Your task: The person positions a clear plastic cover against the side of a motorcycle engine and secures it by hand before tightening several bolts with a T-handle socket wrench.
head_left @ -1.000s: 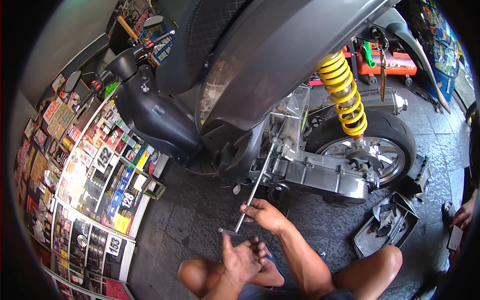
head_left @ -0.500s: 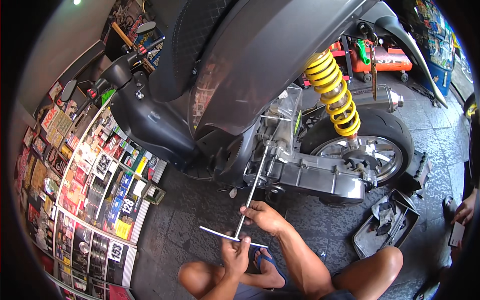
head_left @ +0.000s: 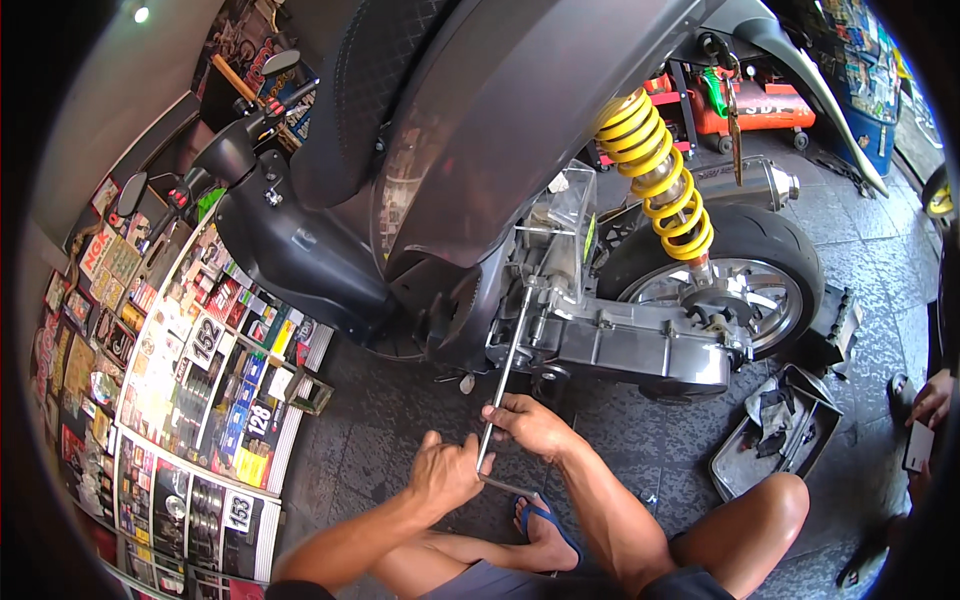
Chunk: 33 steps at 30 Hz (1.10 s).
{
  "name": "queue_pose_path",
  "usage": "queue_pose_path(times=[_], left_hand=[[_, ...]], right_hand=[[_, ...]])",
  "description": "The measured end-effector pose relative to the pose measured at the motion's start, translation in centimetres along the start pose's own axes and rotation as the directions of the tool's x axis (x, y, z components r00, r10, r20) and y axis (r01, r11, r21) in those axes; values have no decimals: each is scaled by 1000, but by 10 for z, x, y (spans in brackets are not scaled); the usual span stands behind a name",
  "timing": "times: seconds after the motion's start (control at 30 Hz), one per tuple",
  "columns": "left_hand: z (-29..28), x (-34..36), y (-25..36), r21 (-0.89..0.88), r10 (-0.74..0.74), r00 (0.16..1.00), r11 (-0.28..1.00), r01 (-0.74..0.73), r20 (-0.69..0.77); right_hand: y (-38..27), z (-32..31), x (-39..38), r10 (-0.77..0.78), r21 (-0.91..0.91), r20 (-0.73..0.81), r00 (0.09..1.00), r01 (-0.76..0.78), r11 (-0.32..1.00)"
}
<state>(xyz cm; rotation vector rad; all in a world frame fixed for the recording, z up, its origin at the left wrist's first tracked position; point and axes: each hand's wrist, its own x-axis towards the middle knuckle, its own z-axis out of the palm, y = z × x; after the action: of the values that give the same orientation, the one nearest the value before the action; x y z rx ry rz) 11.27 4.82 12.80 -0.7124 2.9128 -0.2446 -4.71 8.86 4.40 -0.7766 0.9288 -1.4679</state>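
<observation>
A long silver T-handle wrench slants up from my hands to the engine casing of a dark scooter. Its far tip meets the parts in front of the casing; the exact contact is too small to make out. My left hand is wrapped over the left side of the crossbar, hiding it, while the right end sticks out. Higher up, my right hand is closed round the shaft with thumb and fingers. Clear plastic sheeting hangs over the parts above the casing.
The scooter's yellow shock spring and rear wheel are to the right. A grey tray with loose items lies on the floor. At far right, another person's hand holds a flat card-like object. Shelves line the left.
My left hand has shifted from below the joint of the T to a grip over the crossbar's left side. My right hand remains round the shaft. The view has shifted slightly.
</observation>
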Motion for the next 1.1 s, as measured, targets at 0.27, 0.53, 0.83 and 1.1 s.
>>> queue_pose_path(times=[0.27, 0.53, 0.83, 1.1], left_hand=[[58, -60, 25, -775, -644, 626, 625, 99, -439], [51, -28, 66, -872, -517, 836, -479, -103, 184], [40, -21, 21, -64, 49, 749, 991, -121, -660], [11, -42, 79, -498, -289, 831, -867, -17, 475]], right_hand=[[-4, 9, 3, -53, 84, 10, 999, 52, 995], [-5, 5, 1, -60, 62, -9, 998, 61, 996], [3, -3, 2, -104, 113, 11, 995, 102, 988], [-6, 5, 3, -49, 173, -20, 999, 52, 984]])
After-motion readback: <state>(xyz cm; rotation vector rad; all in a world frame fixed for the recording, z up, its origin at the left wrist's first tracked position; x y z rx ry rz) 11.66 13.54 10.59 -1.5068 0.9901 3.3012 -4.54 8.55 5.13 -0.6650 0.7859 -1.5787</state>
